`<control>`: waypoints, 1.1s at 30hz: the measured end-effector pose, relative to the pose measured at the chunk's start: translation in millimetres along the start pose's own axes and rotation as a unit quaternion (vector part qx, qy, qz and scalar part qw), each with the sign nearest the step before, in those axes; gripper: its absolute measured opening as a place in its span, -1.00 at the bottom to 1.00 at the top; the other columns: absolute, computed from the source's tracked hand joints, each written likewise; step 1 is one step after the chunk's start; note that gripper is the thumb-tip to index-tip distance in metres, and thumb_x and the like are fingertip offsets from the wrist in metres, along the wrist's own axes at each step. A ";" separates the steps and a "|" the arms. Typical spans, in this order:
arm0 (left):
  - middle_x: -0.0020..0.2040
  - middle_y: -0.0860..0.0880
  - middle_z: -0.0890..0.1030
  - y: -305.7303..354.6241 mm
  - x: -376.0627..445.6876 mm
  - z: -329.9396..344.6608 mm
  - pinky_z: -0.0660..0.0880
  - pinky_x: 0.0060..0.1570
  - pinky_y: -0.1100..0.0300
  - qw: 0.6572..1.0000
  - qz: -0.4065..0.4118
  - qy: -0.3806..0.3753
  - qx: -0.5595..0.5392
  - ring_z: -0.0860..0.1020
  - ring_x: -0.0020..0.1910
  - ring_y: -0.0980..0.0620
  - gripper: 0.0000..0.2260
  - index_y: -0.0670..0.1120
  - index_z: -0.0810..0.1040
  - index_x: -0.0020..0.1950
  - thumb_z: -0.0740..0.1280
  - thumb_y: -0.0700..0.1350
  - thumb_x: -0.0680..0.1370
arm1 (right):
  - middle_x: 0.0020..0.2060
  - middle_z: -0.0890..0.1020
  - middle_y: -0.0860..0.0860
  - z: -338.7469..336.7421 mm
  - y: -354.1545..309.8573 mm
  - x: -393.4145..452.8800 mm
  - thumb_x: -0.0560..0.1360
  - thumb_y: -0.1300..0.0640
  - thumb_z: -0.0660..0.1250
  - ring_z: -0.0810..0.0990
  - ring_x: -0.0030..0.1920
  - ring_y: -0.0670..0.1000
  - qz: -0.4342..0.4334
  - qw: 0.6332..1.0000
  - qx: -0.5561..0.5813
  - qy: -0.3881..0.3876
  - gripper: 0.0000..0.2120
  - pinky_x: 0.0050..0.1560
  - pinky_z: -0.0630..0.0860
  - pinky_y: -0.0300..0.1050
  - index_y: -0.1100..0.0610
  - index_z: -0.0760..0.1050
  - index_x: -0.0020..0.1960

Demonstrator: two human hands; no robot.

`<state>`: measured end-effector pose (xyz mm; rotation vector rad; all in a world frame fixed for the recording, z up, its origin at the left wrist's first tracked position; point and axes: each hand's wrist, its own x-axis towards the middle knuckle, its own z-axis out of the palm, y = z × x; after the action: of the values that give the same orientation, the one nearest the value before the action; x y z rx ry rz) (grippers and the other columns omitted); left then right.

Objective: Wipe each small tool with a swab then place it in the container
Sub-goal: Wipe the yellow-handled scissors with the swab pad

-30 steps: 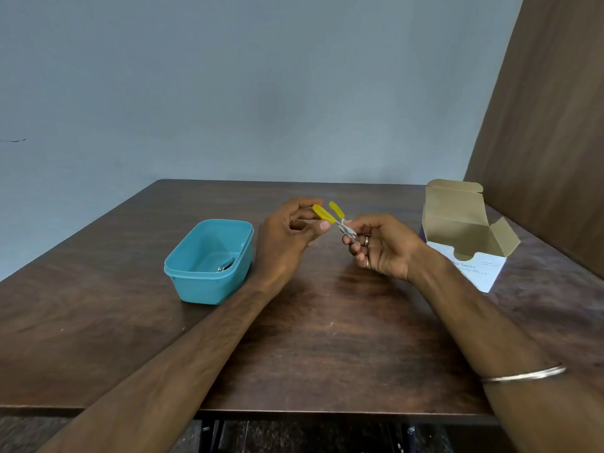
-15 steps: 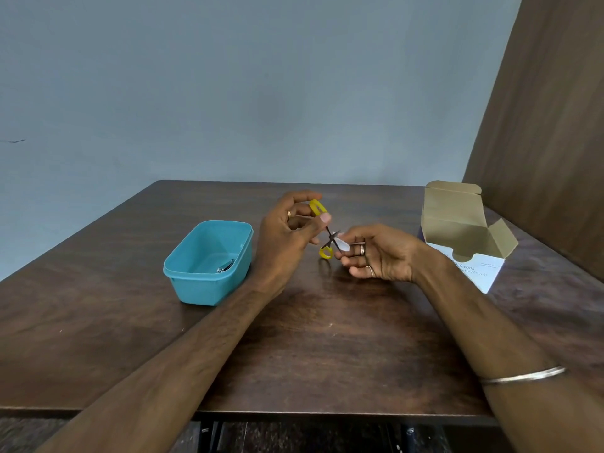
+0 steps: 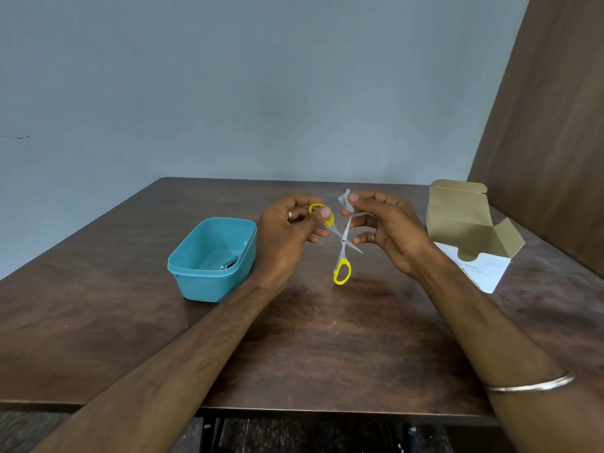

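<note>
Your left hand (image 3: 287, 230) holds the small steel scissors with yellow plastic loop handles (image 3: 341, 245) above the dark brown wooden table (image 3: 310, 338). Its thumb presses on the upper yellow loop and the curled fingers close round that loop from behind, so the hand is clamped on the handle. A gold ring sits on one of those fingers. The scissors are spread wide into an X: the second yellow loop hangs free below, just above the tabletop, one blade points up toward your right hand and the other points down to the right.

Your right hand (image 3: 389, 230) pinches a small crumpled white swab (image 3: 346, 201) between thumb and forefinger, just above the tip of the upward blade; whether swab and blade touch, you cannot tell from this view. The other fingers of that hand are loosely curled and spread apart, holding nothing, with a ring on one of them. A thin metal bangle (image 3: 529, 384) circles the right forearm.

The teal rectangular plastic container (image 3: 212, 259) stands on the table just left of your left hand. Inside it lies a small metal tool (image 3: 228, 263), too small to identify. To the right, well apart from the hands, stands an open cardboard box with a white printed front (image 3: 470, 233), its flaps raised.
</note>
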<state>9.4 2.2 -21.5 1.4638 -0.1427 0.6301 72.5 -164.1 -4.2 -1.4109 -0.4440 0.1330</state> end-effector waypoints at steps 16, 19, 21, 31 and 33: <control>-0.27 -0.09 0.67 0.6 -4.7 5.6 0.50 -0.34 0.32 0.996 0.018 -0.028 0.077 0.61 -0.40 0.08 -0.89 -0.09 0.62 -0.07 0.46 -0.27 0.47 | -0.16 0.69 0.05 -3.6 2.5 -0.4 0.54 0.11 0.41 0.59 -0.24 0.02 -0.018 0.999 -0.020 0.026 -0.88 -0.34 0.51 -0.10 0.15 0.67 -0.01; -0.27 -0.09 0.67 -5.7 -4.5 6.6 0.49 -0.34 0.34 0.996 -0.004 -0.023 0.089 0.62 -0.39 0.09 -0.88 -0.05 0.60 -0.11 0.46 -0.26 0.48 | -0.16 0.69 0.06 -4.3 3.3 -0.2 0.53 0.13 0.41 0.58 -0.25 0.01 -0.015 0.999 -0.038 0.023 -0.81 -0.34 0.51 -0.11 0.23 0.66 0.05; -0.27 -0.08 0.67 -8.8 -3.0 4.9 0.48 -0.34 0.36 0.997 -0.027 0.001 0.079 0.61 -0.38 0.08 -0.89 -0.07 0.59 -0.10 0.44 -0.26 0.49 | -0.15 0.70 0.06 -4.9 4.3 0.1 0.52 0.16 0.42 0.58 -0.24 0.02 -0.018 0.998 -0.059 0.026 -0.82 -0.34 0.51 -0.10 0.24 0.67 0.05; -0.21 -0.09 0.68 -10.3 0.3 1.2 0.44 -0.41 0.43 0.992 -0.088 0.077 0.055 0.59 -0.43 0.21 -0.93 -0.17 0.59 -0.03 0.42 -0.23 0.51 | -0.26 0.69 -0.01 -1.1 12.4 1.1 0.46 0.12 0.51 0.56 -0.26 -0.05 -0.001 0.970 -0.242 -0.035 -0.93 -0.30 0.49 -0.13 0.12 0.71 -0.11; -0.20 -0.09 0.69 -10.7 -0.1 1.4 0.44 -0.41 0.42 0.991 -0.089 0.076 0.059 0.60 -0.41 0.18 -0.94 -0.14 0.59 -0.05 0.43 -0.21 0.51 | -0.28 0.68 0.00 -1.1 13.0 0.3 0.45 0.08 0.52 0.56 -0.27 -0.06 0.001 0.964 -0.263 -0.050 -0.90 -0.27 0.50 -0.10 0.11 0.72 -0.12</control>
<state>14.8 1.1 -30.8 1.5173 0.1441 0.6093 75.4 -162.9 -16.8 -1.9325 -0.5899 0.0904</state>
